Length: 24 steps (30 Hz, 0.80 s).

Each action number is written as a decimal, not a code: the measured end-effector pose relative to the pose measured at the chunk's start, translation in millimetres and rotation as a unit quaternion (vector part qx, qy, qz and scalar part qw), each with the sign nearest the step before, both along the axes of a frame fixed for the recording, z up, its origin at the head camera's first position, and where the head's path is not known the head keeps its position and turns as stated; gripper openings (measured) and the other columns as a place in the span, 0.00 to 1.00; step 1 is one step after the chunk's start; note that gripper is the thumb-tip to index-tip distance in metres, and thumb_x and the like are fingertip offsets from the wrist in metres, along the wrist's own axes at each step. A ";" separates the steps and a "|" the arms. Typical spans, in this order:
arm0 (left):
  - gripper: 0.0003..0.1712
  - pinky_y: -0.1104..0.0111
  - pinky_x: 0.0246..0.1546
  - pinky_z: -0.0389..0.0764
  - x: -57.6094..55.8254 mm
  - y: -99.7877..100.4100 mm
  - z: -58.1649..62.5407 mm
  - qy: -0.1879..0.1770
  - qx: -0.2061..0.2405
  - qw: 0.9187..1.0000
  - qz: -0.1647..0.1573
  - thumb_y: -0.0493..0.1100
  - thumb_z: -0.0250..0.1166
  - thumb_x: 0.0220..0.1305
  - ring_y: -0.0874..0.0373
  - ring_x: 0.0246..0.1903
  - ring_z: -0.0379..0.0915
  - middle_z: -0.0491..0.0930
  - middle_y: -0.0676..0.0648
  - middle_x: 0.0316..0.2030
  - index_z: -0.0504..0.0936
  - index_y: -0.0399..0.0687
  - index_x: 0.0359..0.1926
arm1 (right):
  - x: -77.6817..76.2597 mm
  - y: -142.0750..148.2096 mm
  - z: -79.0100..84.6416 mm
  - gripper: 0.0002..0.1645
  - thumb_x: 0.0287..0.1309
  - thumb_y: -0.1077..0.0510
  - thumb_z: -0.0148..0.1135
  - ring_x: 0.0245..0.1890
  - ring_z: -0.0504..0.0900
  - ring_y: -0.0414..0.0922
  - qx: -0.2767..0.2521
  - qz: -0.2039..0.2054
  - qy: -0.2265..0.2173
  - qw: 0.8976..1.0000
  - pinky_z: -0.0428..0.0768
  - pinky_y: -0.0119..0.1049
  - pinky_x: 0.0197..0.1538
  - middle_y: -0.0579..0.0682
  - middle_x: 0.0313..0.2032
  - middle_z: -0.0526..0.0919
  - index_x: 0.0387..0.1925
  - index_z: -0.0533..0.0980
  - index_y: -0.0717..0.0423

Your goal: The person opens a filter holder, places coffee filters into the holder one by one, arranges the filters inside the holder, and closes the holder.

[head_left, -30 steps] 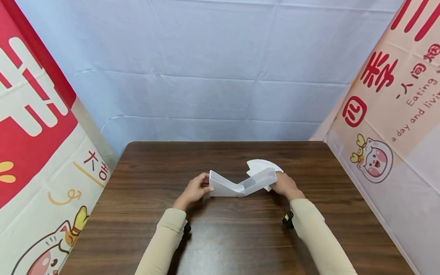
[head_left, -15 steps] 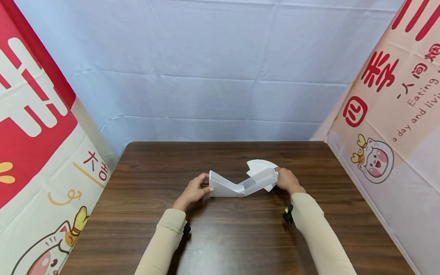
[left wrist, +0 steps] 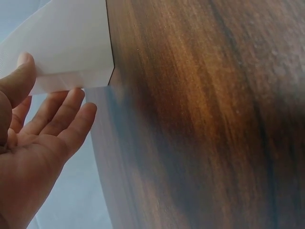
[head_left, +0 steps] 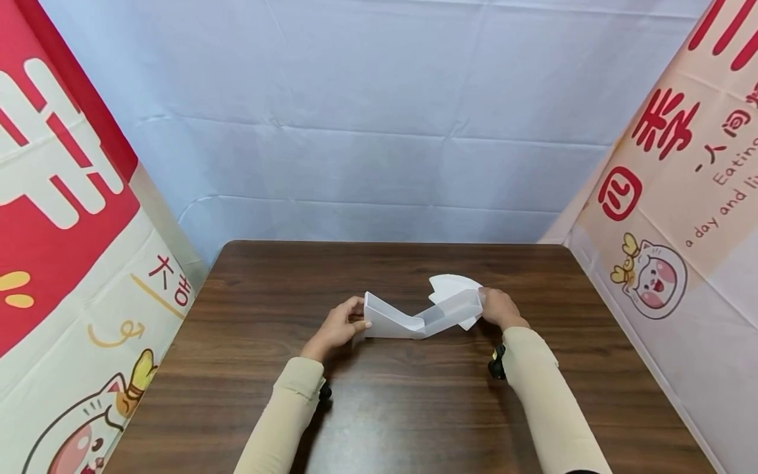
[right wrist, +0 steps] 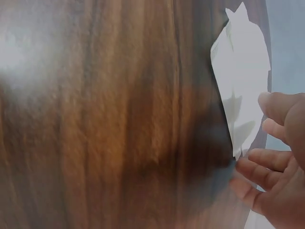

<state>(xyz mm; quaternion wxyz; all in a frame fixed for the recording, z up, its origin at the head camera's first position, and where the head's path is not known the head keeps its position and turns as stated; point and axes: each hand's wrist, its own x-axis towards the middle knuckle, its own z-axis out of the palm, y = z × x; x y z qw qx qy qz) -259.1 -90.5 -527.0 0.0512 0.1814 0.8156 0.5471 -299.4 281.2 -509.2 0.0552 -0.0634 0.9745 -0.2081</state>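
A white box (head_left: 387, 321) lies on the brown wooden table, with a translucent lid (head_left: 453, 313) folded out to the right. My left hand (head_left: 340, 326) holds the box's left end. In the left wrist view the thumb lies on the white box wall (left wrist: 71, 38) and fingertips touch its end. My right hand (head_left: 500, 308) holds the lid's outer right end between thumb and fingers. Behind the lid, a fan-shaped white paper piece (head_left: 450, 284) lies partly covered by it; the right wrist view shows this paper (right wrist: 248, 52) too.
The dark wooden table (head_left: 385, 408) has rounded far corners. A pale cloth backdrop (head_left: 367, 131) hangs behind it. Printed cloths (head_left: 669, 197) stand along both sides.
My right hand has shifted slightly up and away, from over the paper's right edge to the lid's outer end. The left hand and box stay put; the head view has shifted a little.
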 end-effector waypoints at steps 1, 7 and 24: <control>0.19 0.61 0.42 0.77 -0.2 0.2 0.3 0.002 0.002 1.000 -0.001 0.32 0.66 0.56 0.48 0.43 0.77 0.79 0.40 0.43 0.74 0.40 0.49 | -0.7 0.7 0.2 0.22 0.56 0.62 0.57 0.42 0.73 0.60 0.003 0.001 -0.007 1.000 0.71 0.54 0.45 0.67 0.46 0.75 0.52 0.72 0.66; 0.19 0.61 0.43 0.77 -0.3 0.8 1.4 0.008 -0.003 1.000 0.001 0.31 0.66 0.56 0.49 0.42 0.77 0.79 0.41 0.42 0.74 0.39 0.49 | -1.5 0.1 3.2 0.21 0.62 0.52 0.49 0.47 0.68 0.69 0.025 0.010 -0.059 0.998 0.68 0.62 0.47 0.71 0.48 0.72 0.49 0.73 0.64; 0.19 0.62 0.42 0.77 1.0 0.9 0.2 0.005 -0.006 1.000 0.003 0.31 0.66 0.56 0.50 0.42 0.77 0.80 0.42 0.42 0.73 0.39 0.50 | 0.2 -2.4 -3.1 0.10 0.59 0.60 0.54 0.39 0.68 0.63 0.045 -0.013 -0.030 0.998 0.70 0.55 0.38 0.66 0.36 0.71 0.26 0.75 0.61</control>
